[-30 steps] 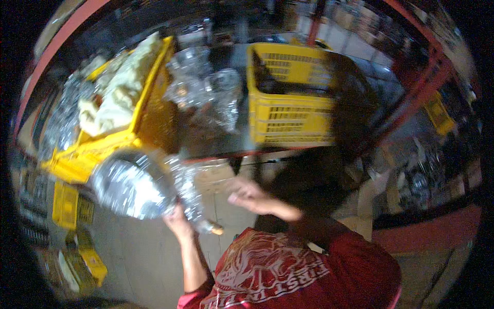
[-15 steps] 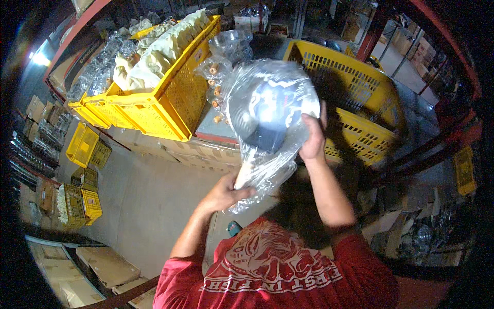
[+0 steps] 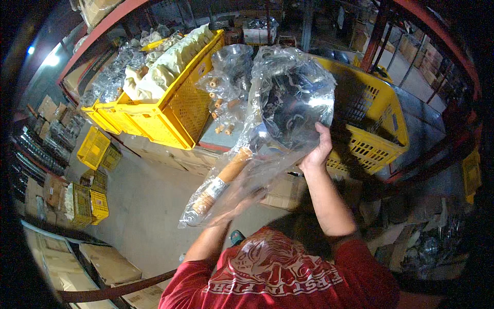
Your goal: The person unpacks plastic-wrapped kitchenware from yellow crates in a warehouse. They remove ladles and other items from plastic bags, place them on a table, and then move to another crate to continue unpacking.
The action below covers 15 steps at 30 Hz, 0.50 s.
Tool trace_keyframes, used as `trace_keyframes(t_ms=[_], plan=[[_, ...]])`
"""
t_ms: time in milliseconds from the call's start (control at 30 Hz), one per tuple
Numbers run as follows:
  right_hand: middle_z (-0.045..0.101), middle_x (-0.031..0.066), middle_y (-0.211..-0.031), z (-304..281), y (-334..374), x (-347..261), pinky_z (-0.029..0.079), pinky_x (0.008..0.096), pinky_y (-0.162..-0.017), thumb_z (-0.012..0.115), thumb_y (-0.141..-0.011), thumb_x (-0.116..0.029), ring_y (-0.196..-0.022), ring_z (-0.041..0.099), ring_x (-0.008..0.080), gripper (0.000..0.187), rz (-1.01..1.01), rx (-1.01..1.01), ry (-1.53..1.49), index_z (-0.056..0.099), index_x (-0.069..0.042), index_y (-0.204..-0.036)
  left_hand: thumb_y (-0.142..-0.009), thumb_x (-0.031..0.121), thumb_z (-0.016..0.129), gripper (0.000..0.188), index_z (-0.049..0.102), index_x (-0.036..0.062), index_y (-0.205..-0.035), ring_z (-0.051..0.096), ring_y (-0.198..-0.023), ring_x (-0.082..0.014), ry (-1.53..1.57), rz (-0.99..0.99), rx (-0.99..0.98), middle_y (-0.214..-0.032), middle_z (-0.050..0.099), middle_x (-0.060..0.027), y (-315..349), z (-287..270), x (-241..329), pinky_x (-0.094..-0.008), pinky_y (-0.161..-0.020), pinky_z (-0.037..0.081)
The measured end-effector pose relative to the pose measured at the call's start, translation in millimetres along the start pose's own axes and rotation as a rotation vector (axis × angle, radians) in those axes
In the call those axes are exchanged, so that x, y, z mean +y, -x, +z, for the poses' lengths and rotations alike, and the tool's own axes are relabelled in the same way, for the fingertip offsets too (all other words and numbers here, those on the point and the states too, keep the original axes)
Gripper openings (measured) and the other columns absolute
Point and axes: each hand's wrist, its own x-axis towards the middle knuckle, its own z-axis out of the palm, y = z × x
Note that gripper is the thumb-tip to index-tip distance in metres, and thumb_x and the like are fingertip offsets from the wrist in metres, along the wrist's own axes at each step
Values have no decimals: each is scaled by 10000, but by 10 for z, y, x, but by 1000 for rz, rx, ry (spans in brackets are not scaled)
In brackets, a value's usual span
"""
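Note:
A shiny round metal pan [image 3: 301,105] with a wooden handle [image 3: 230,171] is held up in front of me inside a loose clear plastic bag [image 3: 262,147]. Its handle slants down to the left and carries a pale label. My right hand [image 3: 316,150] is closed on the pan's right edge through the plastic, thumb on top. Under the bag, beside the handle, is my left hand [image 3: 248,201]; plastic and blur hide its fingers.
A yellow crate [image 3: 177,110] full of cream wrapped items stands back left. Next to it lie several bagged wooden-handled pans [image 3: 226,87] on the table. Behind my right hand is another yellow crate [image 3: 373,141]. Cardboard boxes [image 3: 110,262] and smaller yellow crates [image 3: 92,147] sit at left.
The bagged pan has turned, and its wooden handle now shows at the lower left. My left hand has gone from gripping at the handle end to beneath the bag; my right hand keeps its hold.

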Motion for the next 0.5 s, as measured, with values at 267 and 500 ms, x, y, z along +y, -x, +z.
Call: trace_keyframes(t_ms=[267,500], plan=[[660,109,-1088,211,255,-97,474,407,-918,548,-863,-318,-996,617,273,377,-109,-27,-95,623,-29,-1094,-963,81,472,258,599,-15,-1166,618,-966,-279,-797,245,230,-1099,647,-160,-19,-23,-709,-397,-827,506],[650,107,-1106,73,-37,-718,465,435,-931,547,-842,-325,-1036,608,293,415,-332,86,-58,609,-35,-1133,-915,-24,512,108,598,-16,-979,573,-727,-133,91,-282,346,-907,625,-81,962,-471,-585,-280,-614,493]])
